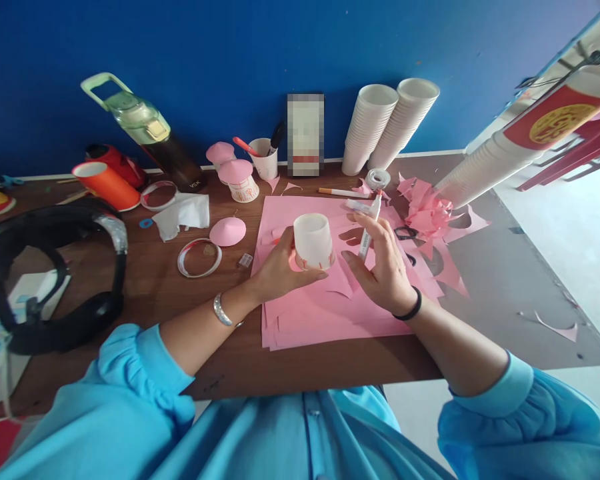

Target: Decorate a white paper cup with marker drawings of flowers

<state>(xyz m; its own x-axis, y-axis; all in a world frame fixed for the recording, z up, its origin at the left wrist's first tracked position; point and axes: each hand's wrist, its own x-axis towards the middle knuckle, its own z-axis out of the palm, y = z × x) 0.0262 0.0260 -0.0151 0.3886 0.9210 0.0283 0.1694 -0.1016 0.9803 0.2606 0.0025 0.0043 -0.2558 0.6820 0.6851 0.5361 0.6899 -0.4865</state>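
Observation:
My left hand (278, 270) grips a white paper cup (313, 240) from the side, its narrow end facing up. Small red drawings run along the cup's lower edge. A white marker with a reddish tip (369, 230) is held in my right hand (383, 267), tip pointing up and away from the cup. My right thumb and fingers are close to the cup's right side without clearly touching it. Both hands are above a stack of pink paper sheets (325, 320). Further left lies a pink paper cone (228, 231), beside a cut white ring (199, 259).
Two small cup houses with pink roofs (237, 175) stand near a cup of pens (265, 160). Behind are a phone (305, 133), stacked paper cups (370, 127) and a bottle (145, 127). Pink scraps (427, 210) lie right; a black headset (115, 267) lies left.

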